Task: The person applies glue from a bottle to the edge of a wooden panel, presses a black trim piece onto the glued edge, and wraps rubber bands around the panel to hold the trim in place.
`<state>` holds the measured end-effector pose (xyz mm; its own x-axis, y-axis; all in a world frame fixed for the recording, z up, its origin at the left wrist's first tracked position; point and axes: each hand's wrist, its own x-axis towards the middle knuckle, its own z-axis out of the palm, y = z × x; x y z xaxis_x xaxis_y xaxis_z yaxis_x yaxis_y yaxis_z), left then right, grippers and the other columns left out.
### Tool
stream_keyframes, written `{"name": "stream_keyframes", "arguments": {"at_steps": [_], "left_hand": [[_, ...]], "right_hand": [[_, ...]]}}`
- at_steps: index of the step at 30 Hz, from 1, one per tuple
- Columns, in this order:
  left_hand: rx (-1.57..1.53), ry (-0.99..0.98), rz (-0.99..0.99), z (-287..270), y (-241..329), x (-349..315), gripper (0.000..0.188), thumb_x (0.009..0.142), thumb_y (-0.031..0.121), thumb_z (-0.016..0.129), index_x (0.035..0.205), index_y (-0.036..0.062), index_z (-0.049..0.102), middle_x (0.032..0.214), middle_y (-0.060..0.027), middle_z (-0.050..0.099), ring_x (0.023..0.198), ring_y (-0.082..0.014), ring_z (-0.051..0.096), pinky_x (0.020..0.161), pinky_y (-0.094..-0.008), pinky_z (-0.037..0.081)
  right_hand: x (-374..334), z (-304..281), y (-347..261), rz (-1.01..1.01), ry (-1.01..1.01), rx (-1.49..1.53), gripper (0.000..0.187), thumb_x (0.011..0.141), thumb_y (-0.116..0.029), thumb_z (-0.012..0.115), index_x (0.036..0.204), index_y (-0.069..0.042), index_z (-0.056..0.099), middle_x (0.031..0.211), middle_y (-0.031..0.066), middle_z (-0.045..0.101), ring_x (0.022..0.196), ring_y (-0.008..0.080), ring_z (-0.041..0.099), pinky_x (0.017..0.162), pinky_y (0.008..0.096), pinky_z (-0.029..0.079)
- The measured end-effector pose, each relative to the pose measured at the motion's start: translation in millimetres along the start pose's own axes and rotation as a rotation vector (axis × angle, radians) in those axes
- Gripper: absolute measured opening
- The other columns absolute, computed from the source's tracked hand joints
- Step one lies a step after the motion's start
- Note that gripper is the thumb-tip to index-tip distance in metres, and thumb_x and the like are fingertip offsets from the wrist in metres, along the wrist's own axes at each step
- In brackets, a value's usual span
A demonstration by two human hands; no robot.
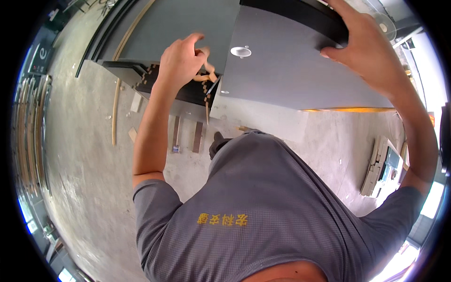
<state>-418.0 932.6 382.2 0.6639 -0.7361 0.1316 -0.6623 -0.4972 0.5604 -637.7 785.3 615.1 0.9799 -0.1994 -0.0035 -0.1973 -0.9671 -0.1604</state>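
Note:
My left hand (181,61) is raised over the left grey panel (197,23), its fingers curled. From them dangles a curly tan strip (208,70), slightly blurred; whether it is tape or thin peel I cannot tell. Just below lies a dark recess (188,91) edged with small brown blocks. At the upper right, my right hand (364,47) grips a curved-looking black edge piece (300,19) along the far side of a large grey panel (291,66). Its thumb presses on the near side, and its fingertips are partly cut off by the frame. A white-rimmed oval hole (241,51) pierces this panel.
A long thin wooden strip (115,113) and two short dark strips (197,137) lie on the concrete floor (94,178). Stacked boards (383,169) stand low at the right. Long strips (30,136) lean at the far left. A yellow edge (347,110) runs under the right panel.

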Motion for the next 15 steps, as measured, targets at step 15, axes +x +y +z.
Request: {"name": "stream_keyframes", "arguments": {"at_steps": [15], "left_hand": [[-0.348, -0.436, -0.408, 112.0, -74.3, -22.2, 0.04, 0.092, 0.014, 0.051, 0.13, 0.0054, 0.061, 0.101, -0.0145, 0.073, 0.072, -0.0244, 0.072, 0.077, -0.0361, 0.057]], "right_hand": [[-40.4, 6.4, 58.1, -0.095, 0.091, -0.017, 0.077, 0.075, -0.002, 0.076, 0.143, -0.003, 0.04, 0.125, 0.0207, 0.063, 0.116, 0.0339, 0.063, 0.099, 0.0384, 0.049]]}}
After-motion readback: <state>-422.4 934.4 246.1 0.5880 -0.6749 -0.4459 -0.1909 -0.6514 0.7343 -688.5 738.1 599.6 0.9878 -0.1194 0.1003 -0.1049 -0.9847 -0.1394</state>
